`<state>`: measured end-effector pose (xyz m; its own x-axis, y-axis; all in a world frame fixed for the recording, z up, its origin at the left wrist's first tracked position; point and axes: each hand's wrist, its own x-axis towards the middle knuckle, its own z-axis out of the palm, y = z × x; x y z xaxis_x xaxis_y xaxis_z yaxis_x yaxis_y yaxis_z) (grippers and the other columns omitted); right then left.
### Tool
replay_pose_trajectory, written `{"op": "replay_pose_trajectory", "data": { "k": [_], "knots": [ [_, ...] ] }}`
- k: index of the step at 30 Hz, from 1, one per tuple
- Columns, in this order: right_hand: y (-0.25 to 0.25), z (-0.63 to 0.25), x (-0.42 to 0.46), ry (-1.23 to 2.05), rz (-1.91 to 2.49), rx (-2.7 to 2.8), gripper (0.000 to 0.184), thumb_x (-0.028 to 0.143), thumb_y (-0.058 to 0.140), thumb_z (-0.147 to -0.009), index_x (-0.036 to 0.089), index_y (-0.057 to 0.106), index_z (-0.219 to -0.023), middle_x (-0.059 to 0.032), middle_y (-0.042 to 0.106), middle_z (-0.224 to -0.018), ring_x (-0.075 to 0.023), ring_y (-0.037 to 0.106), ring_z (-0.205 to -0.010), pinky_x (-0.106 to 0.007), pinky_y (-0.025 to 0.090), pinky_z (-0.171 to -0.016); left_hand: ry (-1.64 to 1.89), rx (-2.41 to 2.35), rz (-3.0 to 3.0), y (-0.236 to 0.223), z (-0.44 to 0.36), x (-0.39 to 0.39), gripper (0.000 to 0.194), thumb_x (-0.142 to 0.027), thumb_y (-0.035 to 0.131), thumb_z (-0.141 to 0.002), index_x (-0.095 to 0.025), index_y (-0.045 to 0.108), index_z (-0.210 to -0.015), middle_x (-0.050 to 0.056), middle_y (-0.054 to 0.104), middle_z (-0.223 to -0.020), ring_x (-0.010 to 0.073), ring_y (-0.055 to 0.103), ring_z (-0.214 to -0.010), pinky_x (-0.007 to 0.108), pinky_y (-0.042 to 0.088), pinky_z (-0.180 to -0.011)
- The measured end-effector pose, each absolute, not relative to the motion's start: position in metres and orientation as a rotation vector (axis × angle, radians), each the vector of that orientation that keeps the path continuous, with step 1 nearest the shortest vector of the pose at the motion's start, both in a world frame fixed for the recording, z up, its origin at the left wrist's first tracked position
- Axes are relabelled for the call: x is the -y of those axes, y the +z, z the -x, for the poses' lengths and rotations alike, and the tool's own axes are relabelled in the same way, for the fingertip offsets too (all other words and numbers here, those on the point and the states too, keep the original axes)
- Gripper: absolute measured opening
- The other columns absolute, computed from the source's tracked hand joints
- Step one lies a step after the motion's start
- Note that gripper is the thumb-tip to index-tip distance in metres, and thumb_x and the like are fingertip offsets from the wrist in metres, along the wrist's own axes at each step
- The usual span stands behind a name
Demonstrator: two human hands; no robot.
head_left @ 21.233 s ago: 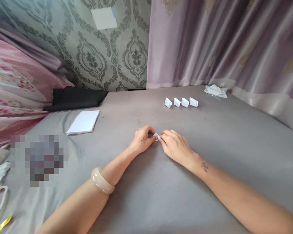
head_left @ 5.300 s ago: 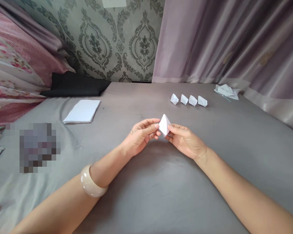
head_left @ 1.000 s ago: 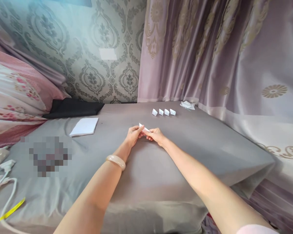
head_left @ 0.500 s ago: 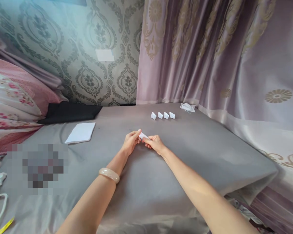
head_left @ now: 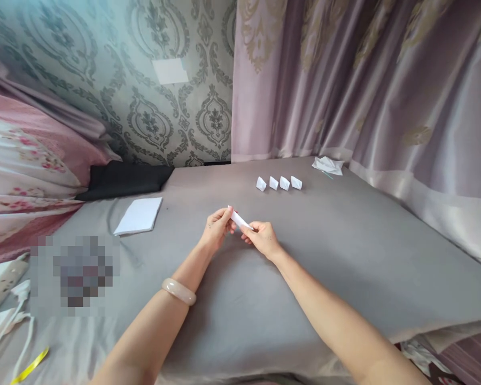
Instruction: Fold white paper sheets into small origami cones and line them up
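Note:
A small folded white paper piece (head_left: pixel 238 218) is held between both hands above the grey bed sheet (head_left: pixel 344 240). My left hand (head_left: pixel 216 230), with a pale bangle on its wrist, pinches the paper's upper left end. The lower right end is pinched by my right hand (head_left: pixel 262 238). Beyond them, several finished folded paper shapes (head_left: pixel 279 183) stand in a row on the sheet. A stack of white paper sheets (head_left: pixel 139 215) lies to the left.
Crumpled white paper scraps (head_left: pixel 327 165) lie at the far right by the purple curtain. A black cloth (head_left: pixel 124 179) sits at the back left beside floral bedding. A white power strip with cables (head_left: pixel 2 283) and a yellow strip (head_left: pixel 30 367) lie at the near left.
The folded piece, a wider pointed shape five seconds ago, is now a narrow strip stretched between both hands. The view has tilted slightly; the hands stay in about the same place.

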<state>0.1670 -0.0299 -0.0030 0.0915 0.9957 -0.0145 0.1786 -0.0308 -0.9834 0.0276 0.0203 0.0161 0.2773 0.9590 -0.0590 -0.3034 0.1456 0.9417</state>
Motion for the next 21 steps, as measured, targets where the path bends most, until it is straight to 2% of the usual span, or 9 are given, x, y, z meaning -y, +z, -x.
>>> {"op": "replay_pose_trajectory", "data": {
  "k": [4,8,14,17,21],
  "knots": [
    [0.013,-0.163,0.019,0.838,1.435,1.39,0.031,0.043,0.056,-0.082,0.019,0.067,-0.066,-0.0048,0.067,-0.064,-0.0178,0.061,-0.06,-0.029,0.043,-0.061,1.205,-0.842,-0.963,0.025,-0.04,-0.036,0.038,-0.053,0.07,-0.071,-0.016,0.06,-0.069,-0.005,0.046,-0.044,0.0052,0.039,-0.04,0.019,0.03,-0.043],
    [0.023,-0.159,0.007,0.687,1.402,1.593,0.033,0.037,0.044,-0.091,0.021,0.066,-0.074,-0.0053,0.07,-0.074,-0.0178,0.062,-0.068,-0.028,0.041,-0.067,1.351,-0.855,-0.875,0.024,-0.044,-0.049,0.04,-0.055,0.069,-0.071,-0.017,0.057,-0.068,-0.007,0.041,-0.044,0.0051,0.035,-0.041,0.02,0.027,-0.043],
    [0.018,-0.147,-0.001,0.514,1.428,1.762,0.031,0.028,0.041,-0.093,0.02,0.065,-0.074,-0.008,0.069,-0.077,-0.0183,0.06,-0.072,-0.027,0.036,-0.069,1.428,-0.895,-0.78,0.013,-0.04,-0.058,0.043,-0.057,0.067,-0.072,-0.016,0.054,-0.067,-0.009,0.032,-0.043,0.004,0.029,-0.039,0.019,0.021,-0.04],
    [0.012,-0.144,-0.001,0.303,1.549,1.754,0.032,0.025,0.039,-0.093,0.019,0.066,-0.078,-0.0073,0.068,-0.076,-0.0172,0.06,-0.07,-0.026,0.033,-0.064,1.398,-0.92,-0.777,0.01,-0.038,-0.059,0.043,-0.057,0.064,-0.074,-0.015,0.058,-0.073,-0.007,0.042,-0.049,0.0039,0.036,-0.042,0.018,0.027,-0.041],
    [0.005,-0.149,0.0,-0.009,1.664,1.794,0.03,0.024,0.039,-0.094,0.02,0.067,-0.083,-0.0041,0.065,-0.072,-0.0146,0.06,-0.064,-0.027,0.03,-0.058,1.298,-0.99,-0.768,0.009,-0.039,-0.055,0.042,-0.051,0.071,-0.071,-0.015,0.061,-0.089,0.001,0.061,-0.078,0.006,0.055,-0.058,0.018,0.043,-0.053]
  ]
}}
